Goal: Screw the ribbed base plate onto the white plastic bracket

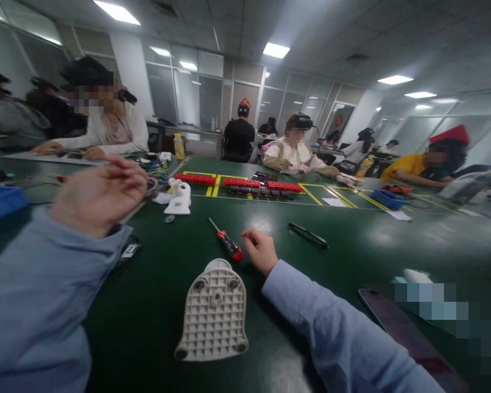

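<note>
My left hand [102, 194] is raised at the left, fingers loosely bent and slightly blurred, with nothing visible in it. My right hand [262, 249] hovers low over the table or rests on it, its fingers a little curled and seemingly empty. Just left of its fingertips lies a screwdriver [229, 244] with a black and red handle, its tip pointing away to the left. Nearer to me is a white plastic base [215, 314], its ribbed grid underside turned up and dark round pads at its corners. Beyond the screwdriver stands a white plastic bracket [179, 197].
Black tweezers [309, 236] lie right of my right hand. A phone [405, 338] is at the near right. Red strips [262, 185] lie across the table's far part. A blue bin [2, 203] and cables [157, 172] are at left. Several people sit around.
</note>
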Demonstrator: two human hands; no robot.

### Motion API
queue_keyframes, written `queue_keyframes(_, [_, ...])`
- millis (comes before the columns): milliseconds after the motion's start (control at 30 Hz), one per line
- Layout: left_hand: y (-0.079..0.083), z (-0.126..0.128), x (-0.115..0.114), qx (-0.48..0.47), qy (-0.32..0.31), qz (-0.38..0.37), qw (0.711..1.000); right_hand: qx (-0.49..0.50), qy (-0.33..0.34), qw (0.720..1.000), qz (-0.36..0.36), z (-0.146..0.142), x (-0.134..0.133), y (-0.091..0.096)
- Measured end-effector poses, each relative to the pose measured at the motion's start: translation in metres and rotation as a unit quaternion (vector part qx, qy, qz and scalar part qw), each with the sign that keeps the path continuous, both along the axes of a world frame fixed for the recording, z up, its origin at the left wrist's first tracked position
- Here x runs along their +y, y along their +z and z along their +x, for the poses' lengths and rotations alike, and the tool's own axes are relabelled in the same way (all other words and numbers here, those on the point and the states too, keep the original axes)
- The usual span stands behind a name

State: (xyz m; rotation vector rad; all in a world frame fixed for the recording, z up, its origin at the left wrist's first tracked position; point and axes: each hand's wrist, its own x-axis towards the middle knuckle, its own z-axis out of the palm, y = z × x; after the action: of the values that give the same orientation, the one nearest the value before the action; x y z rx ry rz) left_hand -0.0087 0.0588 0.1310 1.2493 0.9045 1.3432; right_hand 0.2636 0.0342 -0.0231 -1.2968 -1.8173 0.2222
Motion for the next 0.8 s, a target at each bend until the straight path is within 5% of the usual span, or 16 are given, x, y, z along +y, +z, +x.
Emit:
queue_keyframes(200, [-0.057, 0.035, 0.006, -0.082, -0.069, -0.150, 0.983, -0.029, -0.003, 0.999, -0.039, 0.007, 0.007, -0.002])
queue_keyframes(500, [-0.120, 0.064, 0.019, -0.068, -0.077, -0.199, 0.975, -0.050, 0.017, 0.987, -0.151, -0.010, 0.035, -0.003])
queue_keyframes(800, [-0.132, 0.065, 0.020, -0.021, -0.087, -0.196, 0.977, 0.034, 0.094, 0.971, -0.218, -0.016, 0.053, 0.017])
